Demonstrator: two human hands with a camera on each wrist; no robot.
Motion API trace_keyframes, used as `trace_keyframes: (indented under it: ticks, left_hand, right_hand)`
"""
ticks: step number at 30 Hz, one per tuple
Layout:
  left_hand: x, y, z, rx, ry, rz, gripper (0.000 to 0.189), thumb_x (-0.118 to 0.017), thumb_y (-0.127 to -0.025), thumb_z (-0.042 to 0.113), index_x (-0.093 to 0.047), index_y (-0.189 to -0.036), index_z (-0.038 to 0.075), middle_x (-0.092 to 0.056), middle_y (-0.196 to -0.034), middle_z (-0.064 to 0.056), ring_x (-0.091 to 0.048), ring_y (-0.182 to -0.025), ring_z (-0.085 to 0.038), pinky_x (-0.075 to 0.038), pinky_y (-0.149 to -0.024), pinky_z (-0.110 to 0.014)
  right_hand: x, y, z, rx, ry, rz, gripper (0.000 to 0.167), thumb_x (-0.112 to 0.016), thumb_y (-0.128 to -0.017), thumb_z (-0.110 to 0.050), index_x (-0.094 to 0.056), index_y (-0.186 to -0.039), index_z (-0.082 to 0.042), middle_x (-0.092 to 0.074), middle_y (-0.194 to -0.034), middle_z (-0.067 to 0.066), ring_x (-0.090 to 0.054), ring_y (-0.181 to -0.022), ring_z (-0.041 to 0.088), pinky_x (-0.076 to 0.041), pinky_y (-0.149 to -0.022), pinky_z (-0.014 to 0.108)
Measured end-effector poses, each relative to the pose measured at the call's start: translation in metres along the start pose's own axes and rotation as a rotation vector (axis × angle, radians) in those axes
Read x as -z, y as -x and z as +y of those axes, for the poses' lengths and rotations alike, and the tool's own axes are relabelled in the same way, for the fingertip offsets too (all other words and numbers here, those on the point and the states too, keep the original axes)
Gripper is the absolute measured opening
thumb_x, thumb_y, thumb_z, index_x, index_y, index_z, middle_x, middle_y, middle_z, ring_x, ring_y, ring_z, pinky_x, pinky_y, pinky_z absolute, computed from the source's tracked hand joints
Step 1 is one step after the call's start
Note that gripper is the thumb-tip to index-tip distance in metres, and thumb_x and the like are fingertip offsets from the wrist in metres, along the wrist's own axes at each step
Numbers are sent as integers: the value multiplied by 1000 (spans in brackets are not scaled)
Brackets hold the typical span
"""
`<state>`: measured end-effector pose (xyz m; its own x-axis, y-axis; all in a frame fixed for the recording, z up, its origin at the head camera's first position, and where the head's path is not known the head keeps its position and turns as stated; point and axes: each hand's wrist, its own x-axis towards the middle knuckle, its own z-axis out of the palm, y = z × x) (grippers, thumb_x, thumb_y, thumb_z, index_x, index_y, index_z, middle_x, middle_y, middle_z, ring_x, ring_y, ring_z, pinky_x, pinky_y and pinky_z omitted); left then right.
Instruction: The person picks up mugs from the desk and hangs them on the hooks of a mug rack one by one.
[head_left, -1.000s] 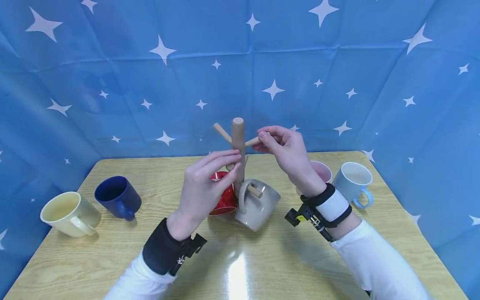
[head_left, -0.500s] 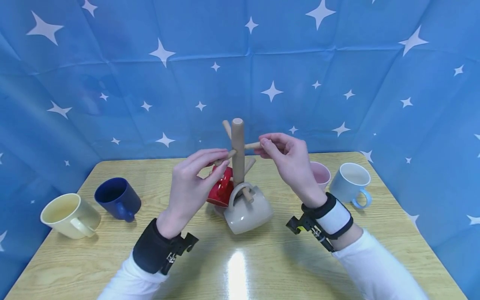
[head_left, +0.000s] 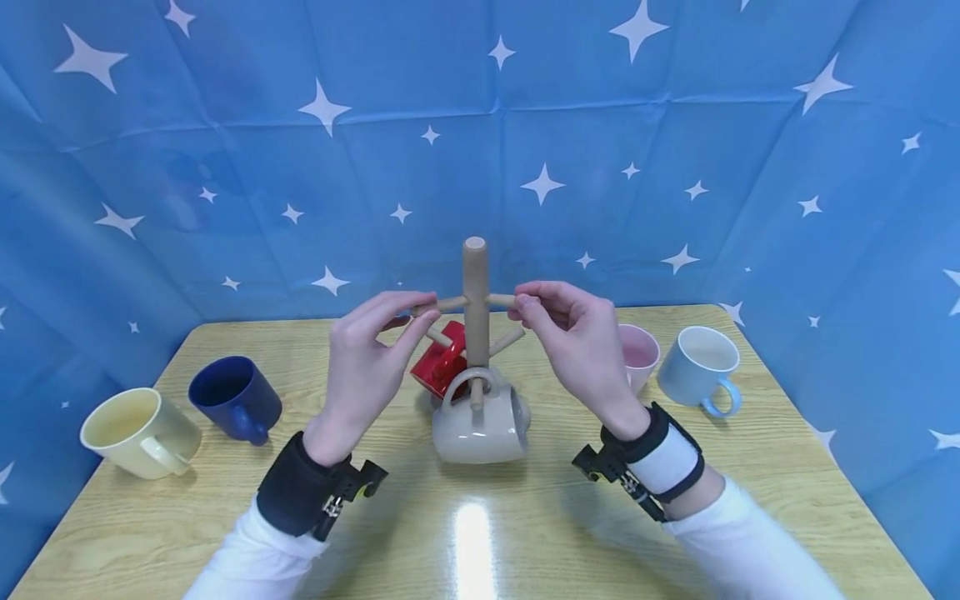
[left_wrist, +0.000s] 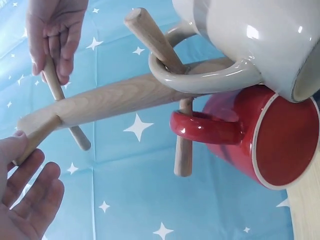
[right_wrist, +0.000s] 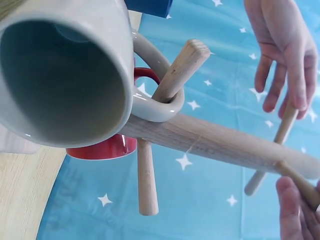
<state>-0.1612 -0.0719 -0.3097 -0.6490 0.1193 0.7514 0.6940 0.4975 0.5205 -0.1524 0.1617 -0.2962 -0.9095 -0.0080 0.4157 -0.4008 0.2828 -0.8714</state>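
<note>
1. Head: the left hand (head_left: 365, 358) is arching, its grip pinching one upper peg (head_left: 452, 303); the right hand (head_left: 579, 346) is pinching another peg (head_left: 501, 300). The mug tree (head_left: 476, 325) is standing nearer the surface's (head_left: 540, 517) far edge, the grey mug (head_left: 480, 435) mostly hiding its foot.
2. Left wrist: the view's left edge is cropping the left hand.
3. Right wrist: the lower right corner is cropping the right hand.

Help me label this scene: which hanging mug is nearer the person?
The grey mug, handle looped over the front peg of the mug tree; the red mug hangs behind it.
</note>
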Motion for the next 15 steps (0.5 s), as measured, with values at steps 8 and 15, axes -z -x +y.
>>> trace_keyframes:
  ticks: [8, 15]
  left_hand:
    - [-1, -3, -5, 7, 6, 15, 25, -81, -90, 6, -79, -115, 2, -82, -104, -14, -77, -92, -27, -64, -87, -41]
    - [-1, -8, -11, 35, -8, 31, 24, -80, -91, 8, -79, -114, 2, -82, -101, -14, -77, -89, -27, -64, -85, -33]
  right_hand:
    - [-1, 7, -2, 19, 11, 10, 20, -67, -101, -6, -75, -119, 1, -80, -107, 21, -76, -92, 5, -59, -83, 14]
    - [-5, 12, -5, 97, 117, 23, 21, -73, -98, -8, -77, -117, -1, -81, -109, 16, -79, -97, 27, -58, -86, 13]
